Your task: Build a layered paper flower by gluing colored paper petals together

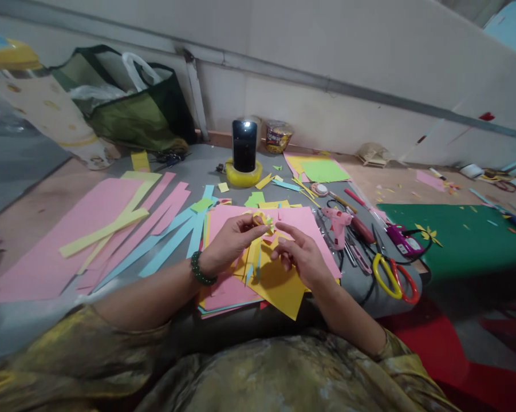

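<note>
My left hand, with a dark green bead bracelet at the wrist, pinches a small yellow and green paper piece above the paper stack. Close by on the right, my right hand has its fingers apart and curved, the index fingertip near the paper piece; nothing shows in its grip. Under both hands lies a stack of pink sheets with a yellow-orange sheet and narrow yellow and blue strips on top.
Pink sheets and coloured strips lie left. A phone stands on a yellow holder behind the stack. To the right are a pink glue gun, scissors, a purple device and a green surface.
</note>
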Demonstrator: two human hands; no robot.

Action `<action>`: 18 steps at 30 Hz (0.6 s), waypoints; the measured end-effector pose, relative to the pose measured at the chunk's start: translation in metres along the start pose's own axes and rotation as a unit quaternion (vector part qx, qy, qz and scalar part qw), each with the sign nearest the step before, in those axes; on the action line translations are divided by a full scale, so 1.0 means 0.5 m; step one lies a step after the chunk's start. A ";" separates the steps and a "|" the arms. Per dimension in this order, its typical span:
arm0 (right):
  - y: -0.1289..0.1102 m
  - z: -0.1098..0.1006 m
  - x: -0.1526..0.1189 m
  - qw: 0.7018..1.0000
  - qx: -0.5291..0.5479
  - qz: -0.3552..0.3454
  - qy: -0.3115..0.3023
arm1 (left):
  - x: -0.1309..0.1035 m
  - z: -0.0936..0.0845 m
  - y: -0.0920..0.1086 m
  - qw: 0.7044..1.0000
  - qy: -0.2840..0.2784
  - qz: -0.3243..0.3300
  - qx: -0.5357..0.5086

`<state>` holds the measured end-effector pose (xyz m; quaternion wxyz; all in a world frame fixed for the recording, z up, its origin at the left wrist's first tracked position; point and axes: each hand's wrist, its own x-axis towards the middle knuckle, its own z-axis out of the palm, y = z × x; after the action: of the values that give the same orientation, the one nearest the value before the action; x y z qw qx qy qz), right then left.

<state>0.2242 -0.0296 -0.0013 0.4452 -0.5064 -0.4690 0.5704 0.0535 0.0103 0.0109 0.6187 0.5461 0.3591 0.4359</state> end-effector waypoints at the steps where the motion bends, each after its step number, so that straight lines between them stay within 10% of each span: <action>1: -0.004 -0.007 0.001 0.999 -0.015 -0.023 0.016 | 0.001 -0.003 -0.002 1.000 -0.012 0.007 0.015; 5: -0.044 -0.021 0.004 0.976 -0.138 -0.161 0.050 | 0.003 -0.014 -0.014 0.982 -0.059 0.074 0.166; 9: -0.082 -0.008 0.019 0.942 -0.263 -0.205 -0.039 | 0.003 -0.020 -0.025 0.956 -0.078 0.107 0.262; 18: -0.104 -0.001 0.091 0.964 -0.173 -0.195 -0.044 | 0.009 -0.026 0.004 0.986 -0.113 -0.111 0.046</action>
<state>0.2225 0.0239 0.0427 0.4323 -0.4492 -0.6692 0.4045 0.0430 0.0191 0.0111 0.6742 0.5766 0.3650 0.2824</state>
